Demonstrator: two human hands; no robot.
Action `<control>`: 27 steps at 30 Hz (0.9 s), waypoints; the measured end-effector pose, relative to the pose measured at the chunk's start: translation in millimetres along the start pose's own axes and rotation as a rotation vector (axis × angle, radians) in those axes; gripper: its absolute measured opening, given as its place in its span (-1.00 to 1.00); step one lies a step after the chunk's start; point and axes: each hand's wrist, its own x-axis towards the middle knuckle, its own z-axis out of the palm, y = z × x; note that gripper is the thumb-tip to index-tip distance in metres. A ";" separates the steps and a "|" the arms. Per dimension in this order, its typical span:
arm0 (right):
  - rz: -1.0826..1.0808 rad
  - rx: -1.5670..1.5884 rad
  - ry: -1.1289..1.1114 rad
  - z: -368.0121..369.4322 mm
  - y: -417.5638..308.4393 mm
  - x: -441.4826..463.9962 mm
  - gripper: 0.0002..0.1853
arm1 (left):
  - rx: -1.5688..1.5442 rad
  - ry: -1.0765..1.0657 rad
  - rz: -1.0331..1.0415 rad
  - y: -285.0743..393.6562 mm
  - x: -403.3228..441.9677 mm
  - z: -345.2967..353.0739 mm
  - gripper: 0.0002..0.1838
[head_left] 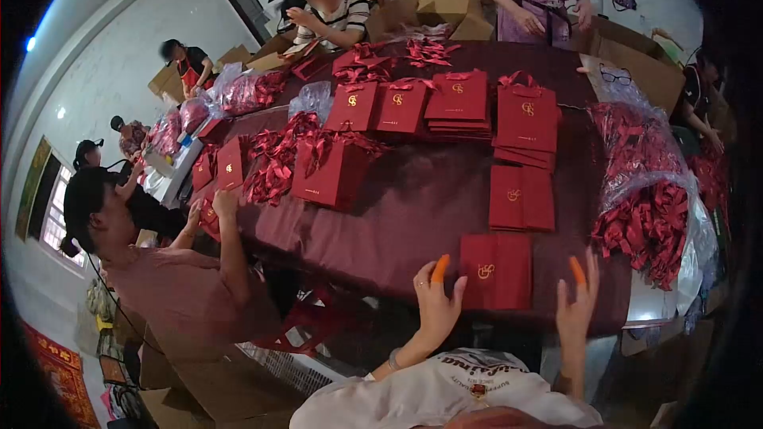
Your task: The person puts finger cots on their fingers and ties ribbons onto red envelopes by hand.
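Note:
A red paper bag with gold lettering (509,272) lies flat at the near edge of the dark red tablecloth. Left of it is my left hand (437,302), fingers apart, an orange cover on one finger, holding nothing. On the bag's right, clear of it, my right hand (578,302) is raised with spread fingers, one also in an orange cover. Just beyond lies another flat red bag (536,199). Farther back is a stack of red bags with ribbon handles (527,123).
Plastic sacks of red ribbons (644,222) stand at the right. More bag stacks (457,103) and a ribbon heap (274,163) cover the far side. A co-worker in pink (183,286) works at the left; others stand around the table (350,246). Cardboard boxes (636,52) are behind.

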 end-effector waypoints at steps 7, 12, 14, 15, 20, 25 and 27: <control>0.396 -0.510 0.118 -20.3 82.0 -30.8 -0.62 | -0.167 -0.059 -0.004 1.5 -11.2 -3.7 -0.54; 0.460 -0.340 0.126 -20.2 98.4 -35.2 -0.66 | -0.186 -0.108 0.071 6.4 -19.6 4.5 -0.54; 0.304 -0.441 0.247 -16.9 104.0 -25.7 -0.64 | -0.163 -0.099 0.083 4.9 -18.2 3.2 -0.52; 0.144 -0.544 0.367 -15.1 105.1 -19.1 -0.62 | -0.143 -0.091 0.093 4.3 -17.6 2.4 -0.50; 0.322 -0.487 0.059 -4.0 117.0 0.4 -0.58 | -0.118 -0.120 0.107 2.0 -15.8 4.1 -0.41; 0.253 -0.417 0.120 0.9 115.0 14.4 -0.72 | -0.093 -0.222 0.059 -2.3 -18.4 3.1 -0.31; 0.365 -0.308 0.024 -1.5 113.6 16.1 -0.75 | -0.081 -0.195 0.090 -3.6 -19.4 4.9 -0.31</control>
